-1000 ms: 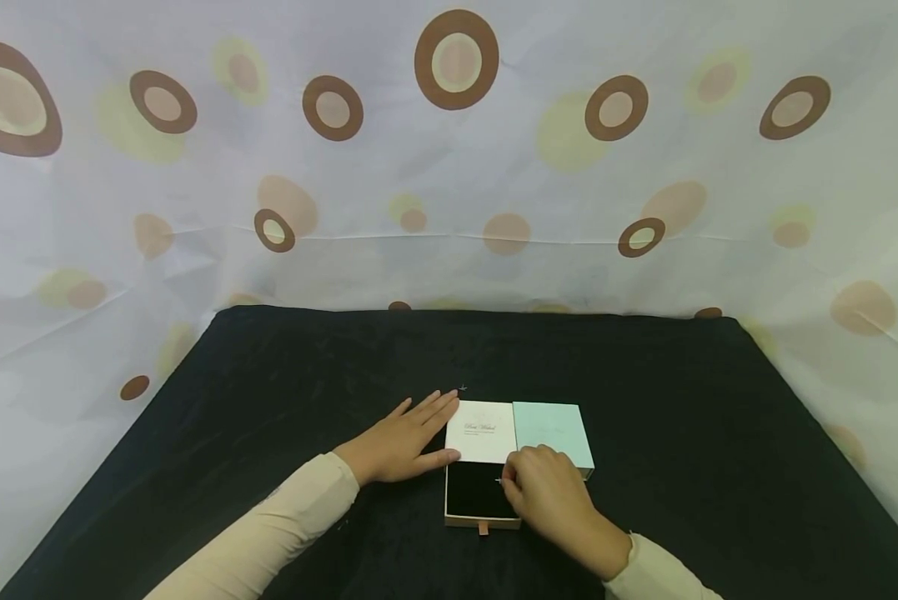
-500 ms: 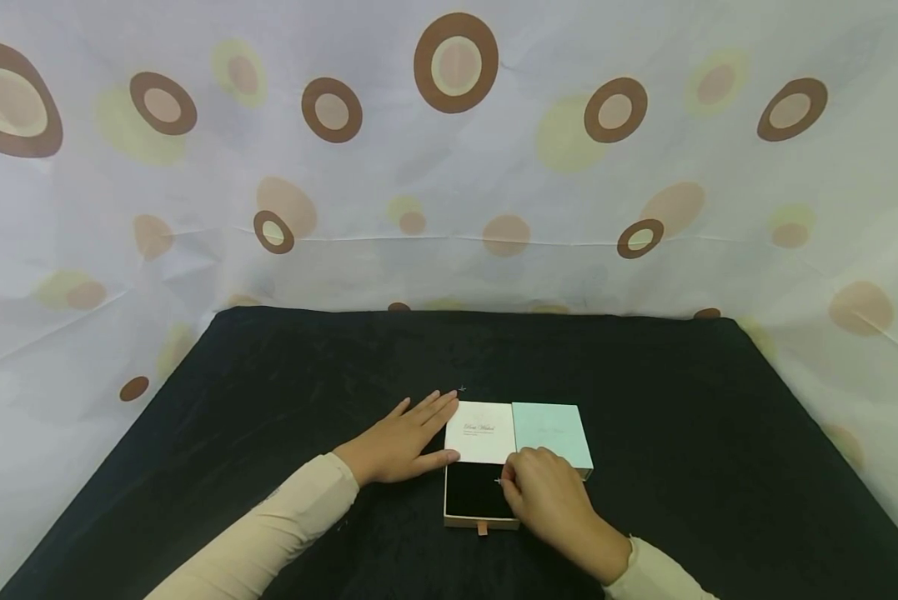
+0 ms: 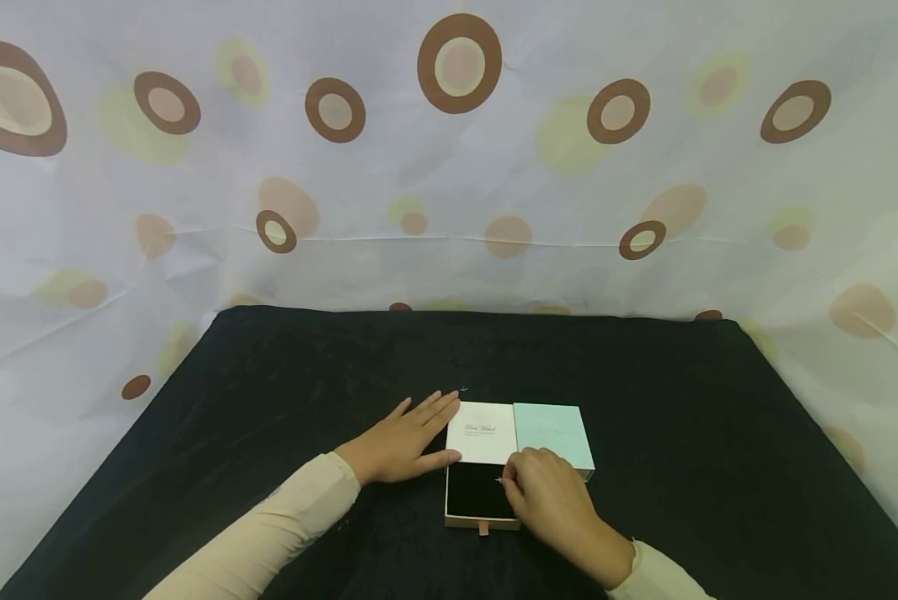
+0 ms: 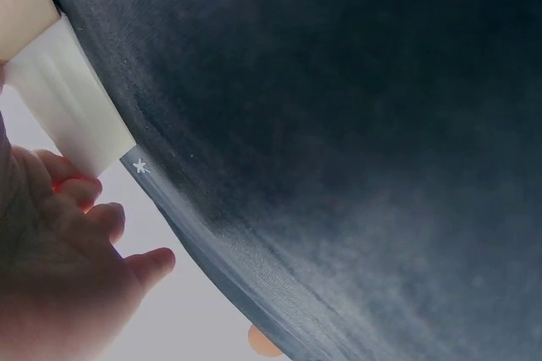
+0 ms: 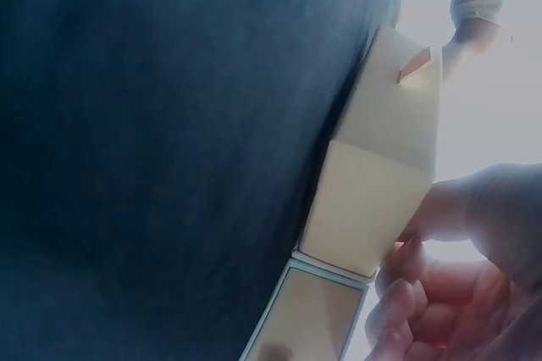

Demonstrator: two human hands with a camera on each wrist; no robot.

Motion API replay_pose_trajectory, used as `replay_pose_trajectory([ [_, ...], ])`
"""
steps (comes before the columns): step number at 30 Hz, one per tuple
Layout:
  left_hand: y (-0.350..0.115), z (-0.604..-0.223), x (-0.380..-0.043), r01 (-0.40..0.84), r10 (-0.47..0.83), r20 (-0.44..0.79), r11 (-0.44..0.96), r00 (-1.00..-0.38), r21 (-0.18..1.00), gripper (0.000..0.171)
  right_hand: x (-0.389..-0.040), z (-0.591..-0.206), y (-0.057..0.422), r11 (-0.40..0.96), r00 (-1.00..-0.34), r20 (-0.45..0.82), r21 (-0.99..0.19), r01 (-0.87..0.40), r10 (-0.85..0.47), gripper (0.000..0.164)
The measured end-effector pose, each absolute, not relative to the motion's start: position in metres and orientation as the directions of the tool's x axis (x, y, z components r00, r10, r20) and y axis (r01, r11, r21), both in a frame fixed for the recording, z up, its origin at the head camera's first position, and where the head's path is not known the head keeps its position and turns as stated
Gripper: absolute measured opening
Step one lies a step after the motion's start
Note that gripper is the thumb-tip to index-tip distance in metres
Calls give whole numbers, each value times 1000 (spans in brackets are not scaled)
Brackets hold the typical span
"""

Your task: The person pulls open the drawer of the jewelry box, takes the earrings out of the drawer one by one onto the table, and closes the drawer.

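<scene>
My left hand (image 3: 399, 446) lies with straight, spread fingers along the left edge of a white lettered box (image 3: 486, 448). Its drawer (image 3: 483, 524), lined in black, is pulled out toward me and has a small orange ribbon tab (image 5: 414, 65) on its front. Over the drawer's right side, my right hand (image 3: 549, 492) curls its fingers and pinches a tiny silvery piece (image 3: 499, 480), mostly hidden by the fingertips. A small silvery star-shaped piece (image 4: 141, 166) lies on the cloth just beyond the box's far left corner.
A mint-green box (image 3: 554, 433) stands against the white box's right side. Black cloth (image 3: 681, 433) covers the table. Behind it hangs a pale curtain (image 3: 433, 167) with brown, tan and yellow circles.
</scene>
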State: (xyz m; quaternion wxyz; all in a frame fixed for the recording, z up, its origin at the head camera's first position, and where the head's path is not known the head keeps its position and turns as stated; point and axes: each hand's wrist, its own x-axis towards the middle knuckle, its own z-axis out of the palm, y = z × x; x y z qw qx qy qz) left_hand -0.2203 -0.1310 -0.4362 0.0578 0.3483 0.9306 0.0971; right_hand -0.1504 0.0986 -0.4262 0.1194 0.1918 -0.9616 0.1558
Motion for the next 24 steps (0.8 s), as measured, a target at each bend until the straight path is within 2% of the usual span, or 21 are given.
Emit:
replay_pose_trajectory([
  [13,-131,-435,-220,642,665,-38,732,-746,226,78,-148,-423,98,877,-895,306,-255,-406,-325,20],
  [24,-132,-436,-220,641,665,-37,732,-746,232,78,-151,-403,100,831,-873,383,-342,-439,-303,18],
])
